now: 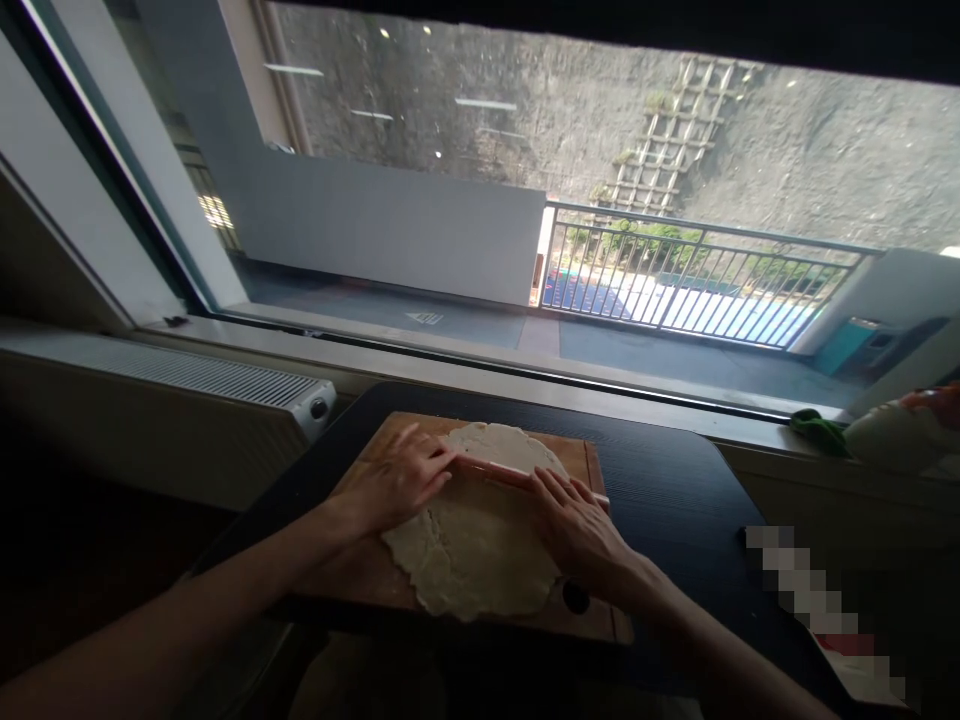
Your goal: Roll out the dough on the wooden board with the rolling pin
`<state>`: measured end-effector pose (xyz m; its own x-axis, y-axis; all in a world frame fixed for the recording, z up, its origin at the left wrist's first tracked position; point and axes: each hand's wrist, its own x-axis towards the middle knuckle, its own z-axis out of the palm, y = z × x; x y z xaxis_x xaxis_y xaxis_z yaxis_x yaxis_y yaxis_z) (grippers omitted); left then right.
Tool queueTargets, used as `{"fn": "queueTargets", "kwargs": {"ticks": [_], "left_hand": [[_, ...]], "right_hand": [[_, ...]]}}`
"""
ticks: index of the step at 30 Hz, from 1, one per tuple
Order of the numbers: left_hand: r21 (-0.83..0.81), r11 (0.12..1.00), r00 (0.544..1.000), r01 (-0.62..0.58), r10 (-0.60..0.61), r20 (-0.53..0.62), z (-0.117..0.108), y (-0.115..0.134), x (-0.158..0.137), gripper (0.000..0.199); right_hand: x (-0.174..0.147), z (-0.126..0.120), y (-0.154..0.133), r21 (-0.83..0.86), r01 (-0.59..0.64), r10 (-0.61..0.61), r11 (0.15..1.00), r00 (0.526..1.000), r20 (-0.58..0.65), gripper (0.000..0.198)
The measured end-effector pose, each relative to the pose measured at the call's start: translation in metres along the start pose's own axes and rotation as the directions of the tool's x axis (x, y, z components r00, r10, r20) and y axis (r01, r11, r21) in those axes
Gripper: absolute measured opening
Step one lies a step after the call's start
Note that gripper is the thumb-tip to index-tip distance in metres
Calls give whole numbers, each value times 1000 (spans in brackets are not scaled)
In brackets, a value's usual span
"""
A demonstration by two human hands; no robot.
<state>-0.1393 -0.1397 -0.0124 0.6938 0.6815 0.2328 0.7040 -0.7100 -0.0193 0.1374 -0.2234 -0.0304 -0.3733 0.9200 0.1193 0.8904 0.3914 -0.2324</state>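
Note:
A wide, thin sheet of pale dough (480,555) with a ragged edge lies on a wooden cutting board (394,585). Across its upper part runs a slim, reddish rolling pin (493,469), tilted slightly down to the right. My left hand (401,478) grips the pin near its left end, fingers bent over it. On the right end rests my right hand (579,525), its fingers over the pin and its palm low over the dough's right side. The pin's tip shows just past the right fingers.
The board sits on a dark table (652,500) by a large window. A radiator (247,385) stands to the left. On the sill at right are a green cloth-like item (819,430) and a pale rounded object (889,435). Something blurred out lies at lower right.

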Motion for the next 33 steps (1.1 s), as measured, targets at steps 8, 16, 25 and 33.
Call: {"fn": "queueTargets", "kwargs": {"ticks": [8,16,25,33], "left_hand": [[-11,998,998,59,-59,9,-10,-9,-2,52],[-5,959,957,284,-283,58,8,-34,-46,48],[42,932,933,360,-359,-11,20,8,-88,56],[94,869,874,486,-484,-43,19,3,-66,57]], "right_hand": [[35,-27,-3,95,148,-144,984,989,-43,34],[76,7,-61,94,267,-264,959,963,-44,27],[32,24,-73,8,146,-146,989,989,10,57],[68,16,-68,-13,66,-65,998,996,61,60]]}}
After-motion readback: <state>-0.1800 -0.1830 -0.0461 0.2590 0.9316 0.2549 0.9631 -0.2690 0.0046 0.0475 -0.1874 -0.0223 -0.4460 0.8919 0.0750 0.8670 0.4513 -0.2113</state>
